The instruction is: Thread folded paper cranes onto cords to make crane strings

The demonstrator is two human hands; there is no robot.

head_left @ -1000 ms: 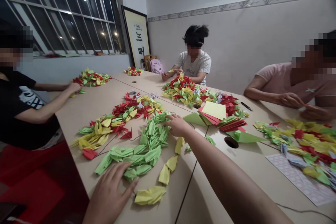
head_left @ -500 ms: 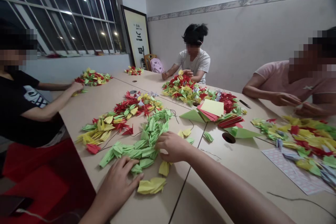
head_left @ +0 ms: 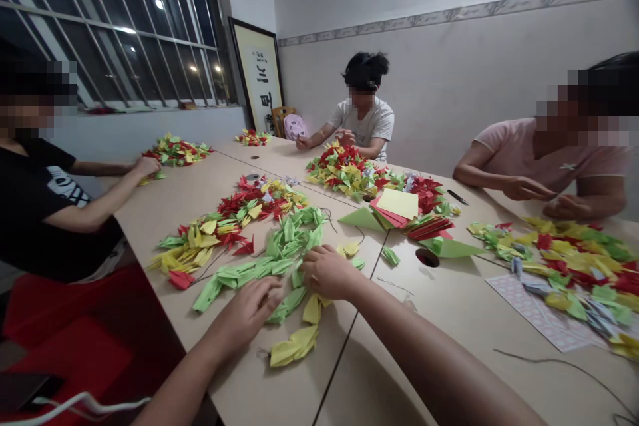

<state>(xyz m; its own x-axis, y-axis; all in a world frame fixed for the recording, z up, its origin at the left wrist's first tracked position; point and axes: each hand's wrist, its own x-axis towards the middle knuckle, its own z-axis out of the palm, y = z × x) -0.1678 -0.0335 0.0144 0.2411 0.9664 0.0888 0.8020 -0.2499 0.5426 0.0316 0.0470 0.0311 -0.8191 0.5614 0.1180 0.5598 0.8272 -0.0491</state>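
A garland of folded green paper pieces (head_left: pixel 269 259) lies bent on the table in front of me, much like paper cranes strung together. My left hand (head_left: pixel 252 309) is at its near side, fingers drawn together against the thumb at the green paper. Curled over the garland's right side is my right hand (head_left: pixel 327 273), its fingertips partly hidden among the folds. Folded yellow pieces (head_left: pixel 294 346) trail from below my right hand toward me.
Several piles of red, yellow and green folded paper (head_left: pixel 344 170) cover the table (head_left: pixel 399 359). Coloured paper sheets (head_left: pixel 397 203) lie stacked beyond my right hand, near a cable hole (head_left: pixel 427 257). A dark cord (head_left: pixel 559 363) lies at right. Three people sit around the table.
My left hand has moved up and right, and its spread fingers have come together at the green garland. The garland's near part has shifted with it. My right hand stays nearly in place.
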